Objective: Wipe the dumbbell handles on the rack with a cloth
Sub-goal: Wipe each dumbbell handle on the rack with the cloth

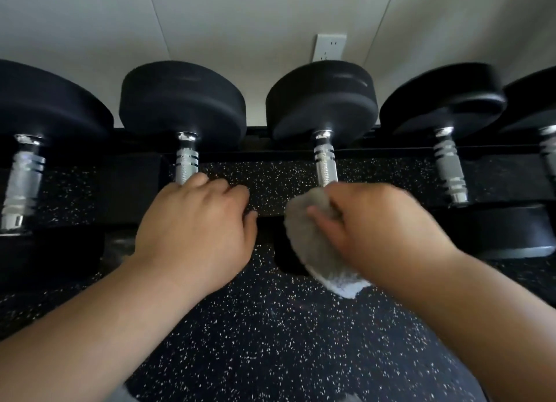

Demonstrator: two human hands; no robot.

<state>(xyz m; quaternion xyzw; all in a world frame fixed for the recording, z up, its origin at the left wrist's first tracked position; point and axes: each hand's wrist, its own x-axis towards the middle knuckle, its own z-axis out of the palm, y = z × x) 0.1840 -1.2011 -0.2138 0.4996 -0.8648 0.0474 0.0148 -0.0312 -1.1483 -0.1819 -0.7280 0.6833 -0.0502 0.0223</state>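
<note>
Dumbbell handles [325,164] above speckled black floor [270,326] by pale wall [240,19]; right hand [382,230] grips cloth [313,242], left hand [198,230] grips one

No legible text, label or number on the dumbbells [322,101]

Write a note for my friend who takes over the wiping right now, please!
Left hand: lies curled over the near end of the second ribbed silver dumbbell handle from the left; whether it grips is hidden.
Right hand: holds the fluffy grey cloth against the near end of the third silver handle.
Done: cannot tell which handles are already wiped.
Left: finish the third handle, then probably the fourth handle and fifth handle; check the rest.
</note>
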